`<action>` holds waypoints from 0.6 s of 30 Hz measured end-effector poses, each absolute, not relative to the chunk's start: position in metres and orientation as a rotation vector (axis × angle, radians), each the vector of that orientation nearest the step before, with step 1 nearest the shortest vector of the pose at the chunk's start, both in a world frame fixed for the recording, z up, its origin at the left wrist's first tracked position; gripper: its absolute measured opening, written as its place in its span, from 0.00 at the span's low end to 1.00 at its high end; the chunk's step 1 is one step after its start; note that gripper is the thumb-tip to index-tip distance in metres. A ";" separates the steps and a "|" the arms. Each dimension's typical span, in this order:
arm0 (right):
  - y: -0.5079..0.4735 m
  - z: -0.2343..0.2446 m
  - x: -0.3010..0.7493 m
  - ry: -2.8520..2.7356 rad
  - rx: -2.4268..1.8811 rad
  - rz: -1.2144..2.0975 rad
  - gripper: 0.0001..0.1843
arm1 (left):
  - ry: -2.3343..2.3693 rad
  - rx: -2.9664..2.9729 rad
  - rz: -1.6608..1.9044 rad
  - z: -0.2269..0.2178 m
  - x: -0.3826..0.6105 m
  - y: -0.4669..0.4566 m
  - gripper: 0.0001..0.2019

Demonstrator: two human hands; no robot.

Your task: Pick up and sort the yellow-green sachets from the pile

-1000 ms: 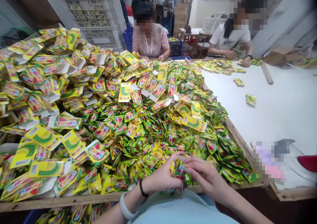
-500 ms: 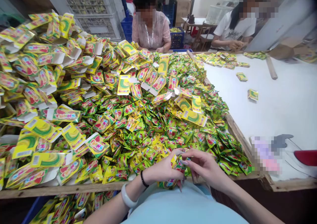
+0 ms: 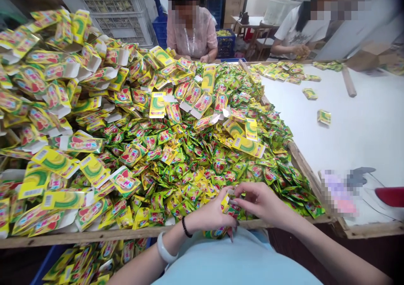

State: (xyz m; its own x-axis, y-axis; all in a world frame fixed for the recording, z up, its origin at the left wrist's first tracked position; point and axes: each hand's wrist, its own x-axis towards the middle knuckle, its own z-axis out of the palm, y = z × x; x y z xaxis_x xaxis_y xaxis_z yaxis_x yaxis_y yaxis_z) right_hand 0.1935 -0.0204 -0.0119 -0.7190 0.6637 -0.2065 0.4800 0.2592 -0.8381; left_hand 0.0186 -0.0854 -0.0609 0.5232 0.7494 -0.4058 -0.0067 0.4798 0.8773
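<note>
Close to my body, my left hand (image 3: 214, 215) is wrapped round a small yellow-and-green candy box (image 3: 229, 209), its open end facing up. My right hand (image 3: 260, 201) has its thumb and fingers pinched at that box's upper end; the fingertips partly cover whatever they hold there. Below the left palm shows more green-and-yellow printed card (image 3: 216, 233); whether it is a second box I cannot tell. Just beyond both hands lies a heap of small green candy packets (image 3: 189, 188).
Open flat cartons (image 3: 57, 163) pile high on the left. A wooden rail (image 3: 304, 171) borders the heap; a white tabletop (image 3: 293, 117) with a few filled boxes (image 3: 324, 117) lies right. A blue crate (image 3: 47, 264) sits below. Two people work across the table.
The right hand has shifted slightly at the box's top end, its fingers more curled over it. Both hands stay in nearly the same place; the camera view has moved a little.
</note>
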 end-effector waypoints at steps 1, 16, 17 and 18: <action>-0.022 -0.011 0.190 -2.388 -1.075 1.353 0.10 | 0.947 1.005 0.542 -0.060 0.019 -0.086 0.41; -0.024 -0.013 0.203 -2.338 -0.782 1.886 0.17 | 0.929 1.263 0.505 -0.048 0.006 -0.083 0.61; -0.015 -0.007 0.210 -2.349 -0.818 1.727 0.16 | 0.911 1.321 0.567 -0.046 0.001 -0.081 0.61; -0.003 0.001 0.221 -2.335 -0.894 1.510 0.15 | 0.946 1.390 0.643 -0.045 -0.006 -0.078 0.58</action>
State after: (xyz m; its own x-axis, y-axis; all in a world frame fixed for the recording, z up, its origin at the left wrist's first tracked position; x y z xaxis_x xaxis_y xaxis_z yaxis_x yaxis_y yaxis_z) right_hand 0.2208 -0.0033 0.0015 -0.7907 0.5966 -0.1376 0.3701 0.2867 -0.8836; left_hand -0.0058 -0.0781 -0.0451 0.5048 0.8457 -0.1731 0.1503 0.1114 0.9823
